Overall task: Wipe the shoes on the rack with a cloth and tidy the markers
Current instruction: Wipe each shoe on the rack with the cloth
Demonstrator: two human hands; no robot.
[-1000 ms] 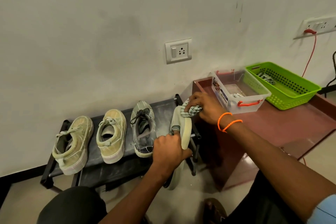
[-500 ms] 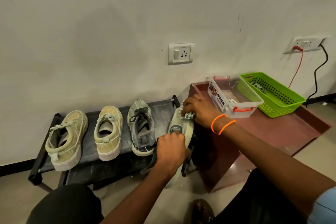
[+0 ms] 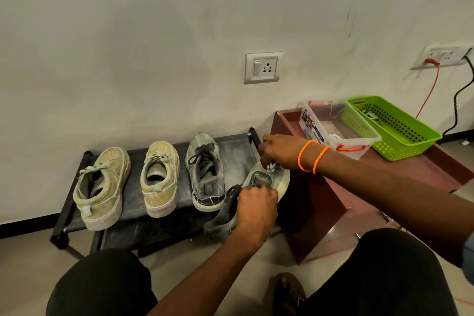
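left hand (image 3: 256, 209) curls its fingers in a grip; right hand (image 3: 279, 150) pinches, wrist bent down.

Wall socket (image 3: 264, 67), green basket (image 3: 400, 133) beside clear plastic box (image 3: 343, 145), perhaps holding papers, on maroon table (image 3: 400, 174).

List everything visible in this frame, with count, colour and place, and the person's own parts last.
shoes on rack: three; two beige, one grey; side by side on the rack
held shoe: one, grey, sole up, at the rack's right end
cloth: one, checked, on the sole
shoe rack: one, black, against the wall
low table: one, maroon, right of the rack
clear box: one, red handles, on the table
green basket: one, beside the box
wall sockets: two, white
left hand: grips the held shoe
right hand: orange bands, presses the cloth
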